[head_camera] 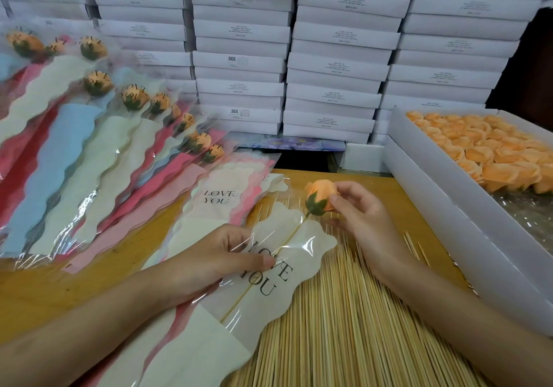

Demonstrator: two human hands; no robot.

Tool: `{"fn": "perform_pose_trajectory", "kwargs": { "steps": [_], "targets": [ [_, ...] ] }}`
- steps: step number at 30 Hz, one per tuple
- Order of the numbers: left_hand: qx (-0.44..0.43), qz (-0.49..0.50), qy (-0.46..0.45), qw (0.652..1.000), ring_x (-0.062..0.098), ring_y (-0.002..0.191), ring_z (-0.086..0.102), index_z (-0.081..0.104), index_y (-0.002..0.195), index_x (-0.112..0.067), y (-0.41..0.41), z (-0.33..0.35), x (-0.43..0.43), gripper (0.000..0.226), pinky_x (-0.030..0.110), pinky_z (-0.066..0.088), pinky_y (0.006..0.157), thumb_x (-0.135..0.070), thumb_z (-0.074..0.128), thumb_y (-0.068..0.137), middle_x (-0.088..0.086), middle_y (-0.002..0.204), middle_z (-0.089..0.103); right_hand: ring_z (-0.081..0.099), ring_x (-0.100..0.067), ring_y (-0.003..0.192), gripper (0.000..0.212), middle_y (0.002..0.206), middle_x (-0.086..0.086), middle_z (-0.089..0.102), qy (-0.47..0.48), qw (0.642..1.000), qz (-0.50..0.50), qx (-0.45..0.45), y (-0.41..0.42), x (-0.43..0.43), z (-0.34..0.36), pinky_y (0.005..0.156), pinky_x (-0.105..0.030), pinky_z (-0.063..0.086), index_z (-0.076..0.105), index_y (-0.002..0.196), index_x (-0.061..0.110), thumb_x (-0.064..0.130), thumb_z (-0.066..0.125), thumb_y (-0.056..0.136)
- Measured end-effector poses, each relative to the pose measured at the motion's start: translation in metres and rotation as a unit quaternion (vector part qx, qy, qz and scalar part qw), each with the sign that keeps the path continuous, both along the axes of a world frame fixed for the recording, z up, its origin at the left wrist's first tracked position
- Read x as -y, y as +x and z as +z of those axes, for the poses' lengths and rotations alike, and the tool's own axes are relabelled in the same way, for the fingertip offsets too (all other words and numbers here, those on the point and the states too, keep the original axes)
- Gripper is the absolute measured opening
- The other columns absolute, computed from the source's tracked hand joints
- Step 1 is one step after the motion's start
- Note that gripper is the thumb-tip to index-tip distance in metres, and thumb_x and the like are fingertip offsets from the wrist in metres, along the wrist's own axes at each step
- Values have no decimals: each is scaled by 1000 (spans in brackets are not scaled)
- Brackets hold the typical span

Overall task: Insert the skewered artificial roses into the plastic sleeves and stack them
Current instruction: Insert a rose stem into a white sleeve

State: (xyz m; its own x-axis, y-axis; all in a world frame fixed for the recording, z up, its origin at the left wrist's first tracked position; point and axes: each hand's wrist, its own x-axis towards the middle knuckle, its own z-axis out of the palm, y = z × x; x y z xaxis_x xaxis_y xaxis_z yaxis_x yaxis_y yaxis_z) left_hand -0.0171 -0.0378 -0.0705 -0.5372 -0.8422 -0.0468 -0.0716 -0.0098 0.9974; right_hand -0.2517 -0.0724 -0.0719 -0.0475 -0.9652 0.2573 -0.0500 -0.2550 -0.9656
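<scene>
- Two bare hands work over a yellow-brown wooden table (104, 276).
- The right hand (363, 219) pinches the head of a peach-orange rose (321, 192) with its fingers (339, 200). The rose is a soft, rounded bud with a dark green calyx at its base.
- From the calyx a thin, pale wooden skewer (294, 232) slants down-left into the sleeve (302, 267) and shows through glossy clear film. The bud sits above the paper's scalloped top.
- The left hand (218, 258) grips the sleeve, fingers curled and thumb pressing its printed face. Crinkled film lies across the fingers.
- That sleeve is cream paper with a wavy edge under shiny plastic, printed "LOVE YOU" in black.
- It rests on the loose skewers (344, 335), a dense bed of straight sticks.
- Filled sleeves (89, 153) fan out overlapping on the left, cream, pale blue, pink and red, each with an orange bud near its top.
- Empty sleeves (221, 183) lie flat just beyond the left hand.
- On the right, a white tray (434, 207) holds tightly packed rose heads (493, 147).
- Flat white boxes (329, 57) stand stacked in columns behind.
</scene>
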Motion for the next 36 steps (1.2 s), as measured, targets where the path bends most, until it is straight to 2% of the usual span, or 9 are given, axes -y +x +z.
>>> {"fn": "perform_pose_trajectory", "kwargs": {
  "steps": [2, 5, 8, 14, 20, 24, 31, 33, 36],
  "targets": [
    [1, 5, 8, 1000, 25, 74, 68, 71, 94, 1, 0, 0, 1, 26, 32, 55, 70, -21, 76, 80, 17, 86, 69, 69, -13, 92, 13, 95, 5, 73, -8, 1000, 12, 2, 1, -1, 0, 80, -29, 58, 68, 98, 19, 13, 57, 96],
    [-5, -6, 16, 1000, 21, 73, 72, 75, 91, -8, 0, 1, 0, 12, 27, 56, 66, -17, 73, 83, 10, 85, 74, 67, -5, 86, 15, 89, 14, 72, -30, 999, 22, -23, 2, -2, 0, 81, -26, 56, 68, 96, 22, 14, 56, 96],
    [-5, 17, 13, 1000, 23, 75, 71, 75, 89, -8, 0, 3, -1, 21, 28, 56, 68, -24, 79, 75, 13, 86, 73, 67, -3, 83, 13, 87, 14, 71, -54, 997, 45, -44, 2, -4, -1, 80, -24, 55, 68, 98, 20, 18, 55, 97],
    [-55, 24, 20, 998, 23, 93, 72, 72, 109, -13, -2, 5, -2, 29, 27, 56, 75, -11, 72, 81, 13, 105, 73, 65, 5, 78, 28, 86, 19, 70, -97, 987, 109, -64, 7, -11, 2, 68, -9, 48, 66, 100, 15, 37, 57, 86],
    [-45, 28, 34, 998, 20, 76, 72, 75, 96, -13, -4, 10, -5, 17, 27, 57, 65, -6, 70, 81, 14, 91, 74, 71, -12, 86, 26, 96, 7, 71, -94, 984, 140, -57, 8, -12, 2, 75, -20, 54, 64, 99, 17, 35, 67, 81],
    [-31, 16, 29, 999, 21, 74, 72, 74, 97, -10, -3, 11, -4, 15, 27, 57, 64, -4, 69, 84, 14, 89, 74, 71, -13, 83, 26, 92, 6, 70, -96, 983, 143, -57, 8, -13, 3, 75, -22, 54, 63, 94, 16, 35, 71, 78],
    [-72, 70, 50, 994, 14, 71, 70, 79, 82, -22, -6, 11, -6, 12, 23, 56, 65, -27, 69, 82, 7, 82, 73, 68, -9, 85, 14, 89, 8, 70, -91, 983, 118, -104, 6, -10, 1, 77, -24, 55, 62, 87, 14, 16, 75, 82],
    [-73, 92, 48, 992, 14, 74, 70, 78, 87, -14, -7, 9, -3, 23, 24, 55, 72, -26, 60, 81, 8, 85, 73, 69, -12, 87, 13, 93, 5, 71, -82, 984, 113, -110, 5, -9, 0, 80, -28, 56, 62, 86, 15, 16, 75, 83],
    [-78, 109, 58, 989, 15, 72, 69, 72, 92, -2, -8, 7, 0, 27, 24, 54, 71, -21, 58, 80, 10, 83, 73, 67, -9, 82, 15, 89, 9, 70, -74, 984, 112, -118, 6, -9, 1, 74, -22, 53, 61, 82, 17, 18, 76, 82]
  ]
}}
